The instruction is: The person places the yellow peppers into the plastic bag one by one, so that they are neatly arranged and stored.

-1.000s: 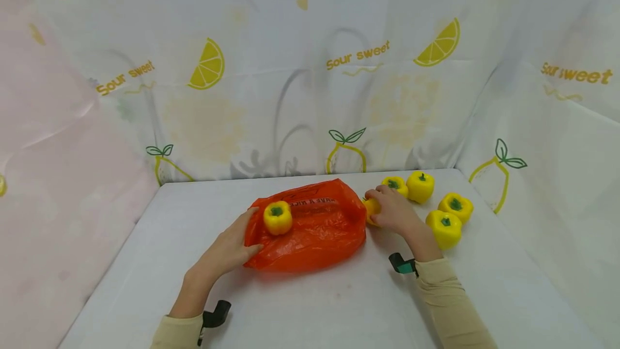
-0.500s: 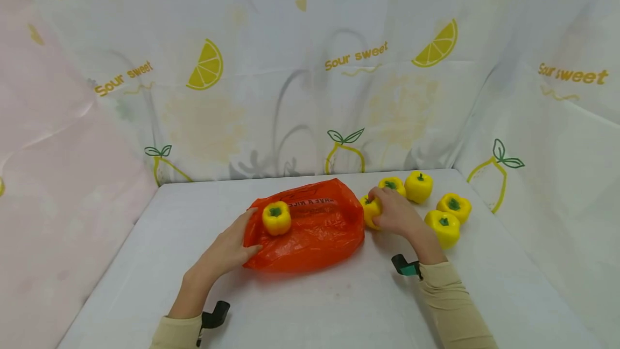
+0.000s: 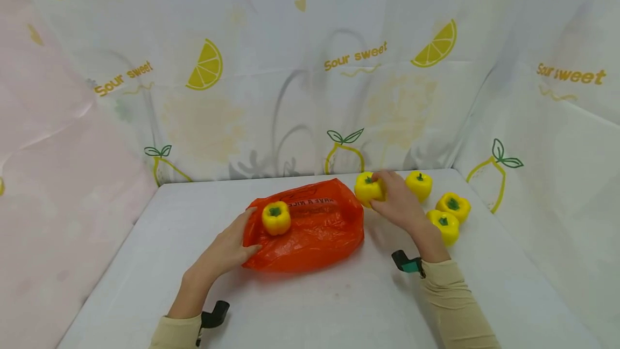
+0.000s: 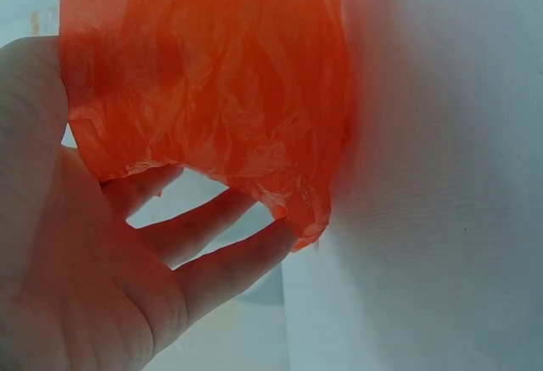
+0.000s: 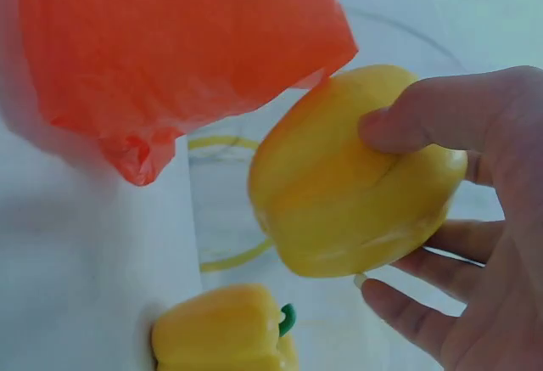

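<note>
In the head view, an orange-red plastic bag (image 3: 310, 236) with printed lettering lies across the middle of the table. A yellow bell pepper with a green top (image 3: 276, 218) sits on its left part. My left hand (image 3: 230, 249) holds the bag's left end, thumb on the near side and fingers on the far side. In the left wrist view its fingers (image 4: 208, 227) reach behind the crinkled bag edge. Off the bag's right end, my right hand (image 3: 399, 201) grips another yellow bell pepper (image 5: 339, 184) between thumb and fingers. The held pepper overlaps the bag's corner in the right wrist view.
Right of my right hand stand several more yellow bell peppers, one at the back (image 3: 419, 185) and two nearer (image 3: 453, 207) by my forearm. A lemon-print cloth (image 3: 290, 96) hangs behind the white table (image 3: 310, 311).
My right hand has lifted the yellow pepper beside the bag up and toward the back, now covering the pepper behind it. My left hand and the bag have stayed in place.
</note>
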A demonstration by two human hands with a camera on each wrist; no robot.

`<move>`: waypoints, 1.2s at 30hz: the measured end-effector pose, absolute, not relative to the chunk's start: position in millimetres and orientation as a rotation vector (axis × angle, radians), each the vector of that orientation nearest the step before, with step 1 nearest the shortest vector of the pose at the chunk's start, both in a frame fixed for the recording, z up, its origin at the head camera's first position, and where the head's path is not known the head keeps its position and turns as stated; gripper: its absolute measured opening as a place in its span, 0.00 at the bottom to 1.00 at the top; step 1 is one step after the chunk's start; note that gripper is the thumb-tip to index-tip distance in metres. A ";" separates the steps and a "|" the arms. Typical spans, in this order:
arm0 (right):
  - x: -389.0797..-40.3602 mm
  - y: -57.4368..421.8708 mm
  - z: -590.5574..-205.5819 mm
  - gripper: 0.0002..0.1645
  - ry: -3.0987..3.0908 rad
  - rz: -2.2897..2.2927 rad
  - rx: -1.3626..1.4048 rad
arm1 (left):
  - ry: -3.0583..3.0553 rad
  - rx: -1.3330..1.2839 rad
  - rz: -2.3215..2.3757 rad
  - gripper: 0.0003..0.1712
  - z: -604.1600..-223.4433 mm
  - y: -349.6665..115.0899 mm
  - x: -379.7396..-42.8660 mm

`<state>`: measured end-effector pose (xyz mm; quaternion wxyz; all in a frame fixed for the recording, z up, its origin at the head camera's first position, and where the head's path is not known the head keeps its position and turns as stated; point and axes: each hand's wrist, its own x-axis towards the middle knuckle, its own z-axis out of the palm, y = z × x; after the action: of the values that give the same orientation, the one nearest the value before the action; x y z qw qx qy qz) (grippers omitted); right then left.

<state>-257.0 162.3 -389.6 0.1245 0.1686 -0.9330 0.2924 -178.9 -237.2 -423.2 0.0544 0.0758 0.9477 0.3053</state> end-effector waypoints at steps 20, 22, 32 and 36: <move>-256.6 107.7 -378.9 0.31 -2.416 1.124 0.774 | 2.880 0.215 0.919 0.53 -423.1 -238.1 -179.5; -256.4 100.4 -383.2 0.31 -2.457 1.132 0.800 | 2.883 0.216 0.918 0.53 -422.9 -237.7 -179.9; -258.3 67.1 -406.7 0.29 -2.651 1.146 0.850 | 2.893 0.236 0.908 0.52 -422.2 -238.2 -179.9; -261.2 56.6 -414.6 0.28 -2.711 1.152 0.863 | 2.888 0.226 0.920 0.52 -421.4 -237.7 -180.2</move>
<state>-261.2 56.6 -414.6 0.0361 0.2810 -0.8827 0.3750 -180.2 -237.7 -421.4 0.0510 0.0741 0.9490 0.3023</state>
